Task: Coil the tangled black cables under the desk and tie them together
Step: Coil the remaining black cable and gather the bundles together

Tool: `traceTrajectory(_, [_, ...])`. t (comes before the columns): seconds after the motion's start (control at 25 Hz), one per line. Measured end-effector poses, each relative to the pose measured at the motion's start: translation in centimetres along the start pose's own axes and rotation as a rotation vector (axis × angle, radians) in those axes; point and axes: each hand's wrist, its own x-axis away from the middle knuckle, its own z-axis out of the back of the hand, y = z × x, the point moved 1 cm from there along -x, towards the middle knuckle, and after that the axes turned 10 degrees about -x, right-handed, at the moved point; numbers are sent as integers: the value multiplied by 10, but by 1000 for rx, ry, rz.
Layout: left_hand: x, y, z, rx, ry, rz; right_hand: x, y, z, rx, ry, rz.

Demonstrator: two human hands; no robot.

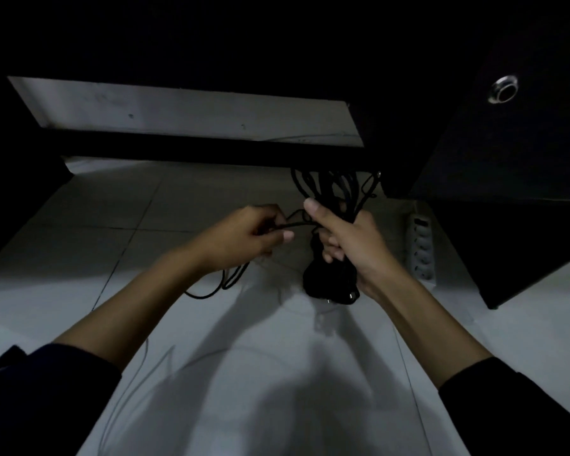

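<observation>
Dim space beneath a dark desk (211, 34).
Pale tiled floor (145, 205) below; white power strip (422, 248) beside the desk's black cabinet (507, 159).

The cable bundle (334, 189) vanishes inside the right hand (349, 245), its middle hidden behind the curled fingers (330, 248). Above the thumb, the loop tops melt into the desk's shadow. The loose cable (231, 281) disappears under the left hand (244, 235); past those fingertips, its join with the bundle is too dark to read.
</observation>
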Motion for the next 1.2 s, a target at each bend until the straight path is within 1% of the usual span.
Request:
traceTrajectory(0.12, [3,-1,7,314,52,100,1,-3,0,98,-57,65])
traceTrajectory(0.2, [0,10,4,645,83,168,2,-2,-4,149,-90,88])
traceTrajectory(0.28, [-8,21,2,982,124,214,2,1,-9,148,-81,90])
traceTrajectory(0.32, [-11,25,2,1107,157,232,1,2,-10,131,-65,86])
traceTrajectory(0.4, [-16,30,7,1270,223,271,1,2,-12,111,-36,71])
traceTrajectory(0.48, [-19,35,9,1341,251,284,4,-1,-14,122,-54,80])
traceTrajectory(0.6, [-21,46,9,1347,265,321,8,-7,-19,132,-122,126])
traceTrajectory(0.68, [-23,49,13,1379,289,338,8,-9,-20,145,-152,125])
traceTrajectory(0.8, [-24,55,20,1341,264,300,5,-10,-18,195,-118,98])
traceTrajectory(0.92, [-23,59,23,1179,265,269,3,-13,-18,245,-50,28])
traceTrajectory(1.0, [-21,55,26,968,299,203,3,-14,-20,235,-31,-21])
traceTrajectory(1.08, [-19,48,27,748,308,137,0,-14,-21,133,-12,-41])
traceTrajectory(1.16, [-17,43,23,690,197,152,-2,-14,-20,93,61,-18])
traceTrajectory(1.2, [-15,43,17,681,101,164,-2,-14,-19,157,110,16])
